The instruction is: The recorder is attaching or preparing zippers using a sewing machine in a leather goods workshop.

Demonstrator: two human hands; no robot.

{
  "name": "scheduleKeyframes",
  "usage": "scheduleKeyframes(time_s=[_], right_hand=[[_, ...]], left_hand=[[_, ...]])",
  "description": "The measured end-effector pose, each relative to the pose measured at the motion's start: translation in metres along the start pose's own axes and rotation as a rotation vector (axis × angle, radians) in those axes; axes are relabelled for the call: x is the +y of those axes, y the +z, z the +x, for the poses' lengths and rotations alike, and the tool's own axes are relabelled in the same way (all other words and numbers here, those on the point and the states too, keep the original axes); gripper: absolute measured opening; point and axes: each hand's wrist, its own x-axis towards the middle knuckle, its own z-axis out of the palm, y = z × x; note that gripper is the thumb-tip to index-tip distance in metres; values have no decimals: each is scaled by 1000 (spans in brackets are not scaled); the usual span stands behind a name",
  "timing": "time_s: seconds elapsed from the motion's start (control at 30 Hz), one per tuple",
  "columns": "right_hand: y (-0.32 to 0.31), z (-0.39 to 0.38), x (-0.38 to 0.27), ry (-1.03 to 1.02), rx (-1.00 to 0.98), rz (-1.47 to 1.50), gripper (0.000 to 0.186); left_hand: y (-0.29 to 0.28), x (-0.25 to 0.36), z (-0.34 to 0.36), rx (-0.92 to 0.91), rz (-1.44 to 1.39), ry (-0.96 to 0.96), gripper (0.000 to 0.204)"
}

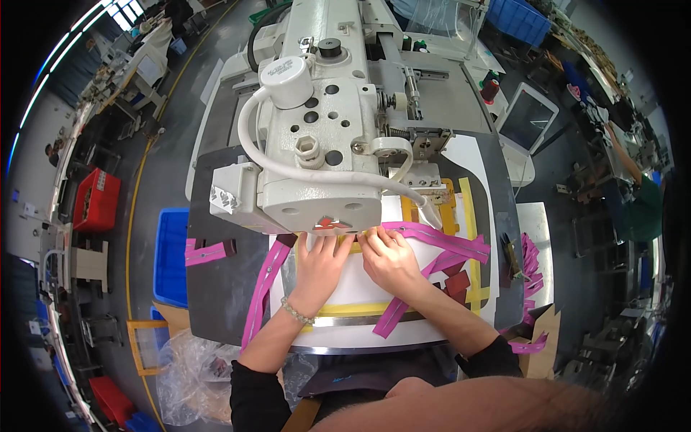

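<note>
Below the front of a white sewing machine head [320, 198], both my hands work over a white sheet [353, 291] edged with yellow tape. My left hand [322, 268] lies with its fingers stretched forward and apart, the tips partly hidden by the machine. Close beside it, my right hand [391, 261] pinches the end of a magenta zipper [421, 232], which runs off to the right and folds back under my right forearm. Another magenta zipper [266, 281], with a dark brown end tab, hangs left of my left hand. Dark red fabric pieces [456, 283] lie right of my right wrist.
A short magenta zipper piece [209, 253] lies at the table's left edge, above a blue bin [171, 259]. More magenta zippers [530, 263] are heaped on the right, near small snips [511, 255]. A tablet screen [529, 115] stands at the back right.
</note>
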Motion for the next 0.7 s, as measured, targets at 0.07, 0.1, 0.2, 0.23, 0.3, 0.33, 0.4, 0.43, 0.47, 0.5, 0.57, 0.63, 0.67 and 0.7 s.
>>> scheduleKeyframes(time_s=[0.07, 0.1, 0.2, 0.23, 0.3, 0.33, 0.4, 0.43, 0.47, 0.5, 0.57, 0.63, 0.67, 0.7], right_hand=[[0, 1, 0, 0, -3, -11, 36], [1, 0, 0, -1, -7, -14, 36], [1, 0, 0, -3, -13, -14, 37], [1, 0, 0, -6, -16, -13, 38], [1, 0, 0, -6, -15, -15, 38], [1, 0, 0, -7, -15, -18, 38], [0, 1, 0, -8, -14, -20, 38], [0, 1, 0, -10, -14, -20, 38], [0, 1, -1, -9, -11, -22, 38], [0, 1, -1, -9, -21, -26, 38], [2, 0, 0, -8, -29, -34, 38], [3, 1, -1, -9, -42, -63, 38], [1, 0, -2, -7, -39, -67, 38], [0, 0, -1, -3, -39, -60, 39]], left_hand=[[0, -1, 0, -22, 6, 8, 36], [0, -1, 0, -46, 8, 12, 36], [0, 0, 0, -42, 9, 12, 37], [0, 0, 1, -42, 11, 13, 37], [0, -1, 1, -19, 13, 23, 38], [0, -1, 1, -17, 13, 25, 38], [0, -1, 1, -20, 5, 19, 39], [0, -1, 1, -18, 5, 21, 39], [0, -1, 1, -21, 6, 19, 38], [1, -1, 1, -23, 7, 17, 38], [2, -2, 1, -8, 15, 16, 38], [2, -3, 1, 8, 23, 17, 37], [1, -3, 1, -12, 13, 24, 37], [2, -3, 1, -34, 6, 30, 36]])
